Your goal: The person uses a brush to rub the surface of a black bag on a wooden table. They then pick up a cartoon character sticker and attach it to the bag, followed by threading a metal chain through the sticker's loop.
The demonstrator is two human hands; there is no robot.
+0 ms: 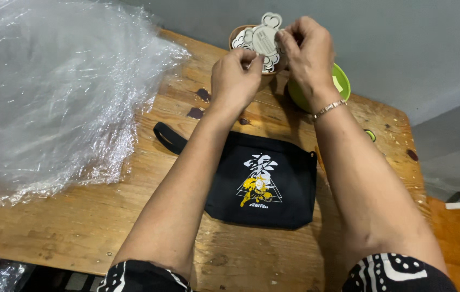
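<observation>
1. Both hands are working up high at the far end of the wooden table [78,227]. They are holding one small flat cut-out shape [265,38], grey and white with a little heart at the top.
2. Left hand [235,78] is pinching the bottom edge of the shape with thumb and fingers closed tight on it.
3. Right hand [308,51] is pinching the right side of the same shape, fingers curled shut on it too. The two hands are sitting very close together, almost touching.
4. It looks like the fingers are picking at an edge of the shape. I think it is going best with a soft, slow pull, one hand keeping the shape steady and the other doing the picking, so the thin piece is not bending or tearing.
5. Both arms are stretching out straight and long over a black pouch [265,181] with a white and yellow picture on it. The pouch is lying flat, near the person, with its strap poking out on the left.
6. Right wrist is bending down a bit and is wearing a thin bracelet [330,108].
7. Just behind the hands a brown bowl [236,33] is peeking out, and a green bowl [341,81] is sitting under the right wrist.
8. A big crinkly clear plastic sheet [51,92] is lying on the left, well apart from the hands.
</observation>
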